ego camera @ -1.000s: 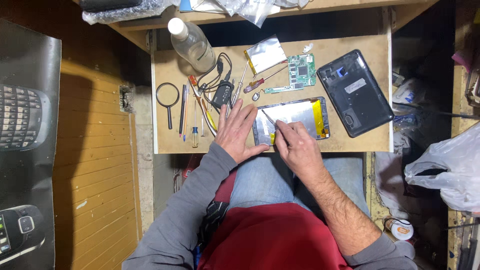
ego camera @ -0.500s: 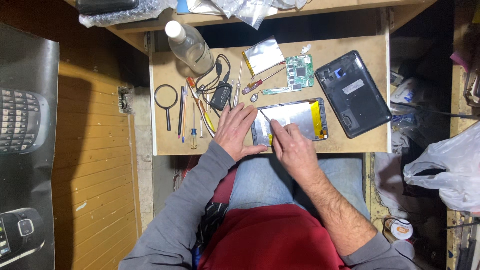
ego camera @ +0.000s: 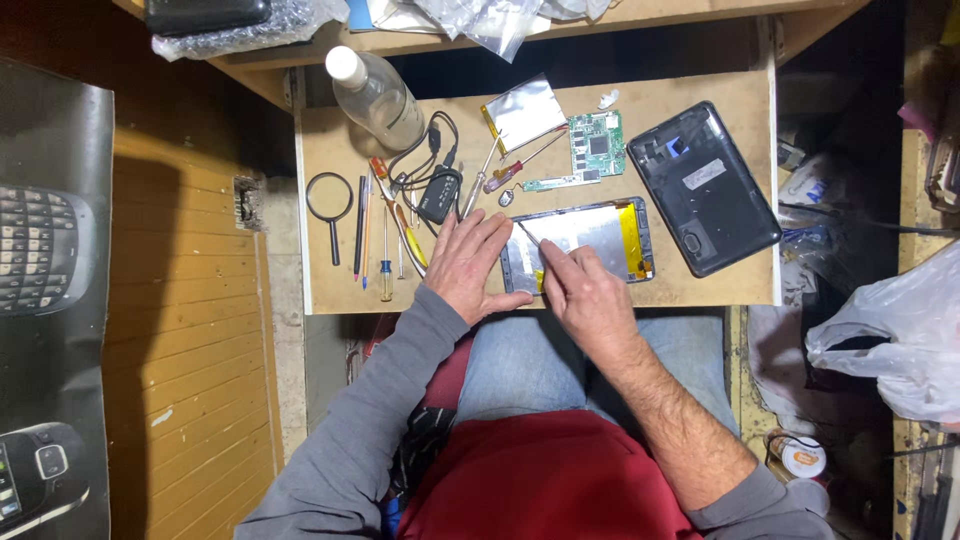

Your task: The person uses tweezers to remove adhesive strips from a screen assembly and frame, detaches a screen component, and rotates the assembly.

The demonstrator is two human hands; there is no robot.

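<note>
Small wooden worktable (ego camera: 700,290) against a wood-plank floor, shot from above; shelf edge at the top is cut off, with clear plastic bags (ego camera: 480,20) hanging over it. Opened tablet (ego camera: 585,242) lies screen-down near the front edge, silver plate and yellow tape exposed. Left hand (ego camera: 468,265) is flat, fingers spread, pressing on the table and touching the tablet's left edge. Right hand (ego camera: 590,295) is pinched on a thin metal tool (ego camera: 528,234), tip on the silver plate; the hand hides the tablet's lower left corner and the tool's handle, so tool type can't be told. Black back cover (ego camera: 705,188) lies to the right, apart. Green circuit board (ego camera: 595,145) and silver battery pouch (ego camera: 525,112) sit behind the tablet. Left of the hands: screwdrivers (ego camera: 385,235), magnifying glass (ego camera: 330,205), black charger with cable (ego camera: 438,190), clear bottle (ego camera: 375,95). Items off the right side are too dark to identify.
</note>
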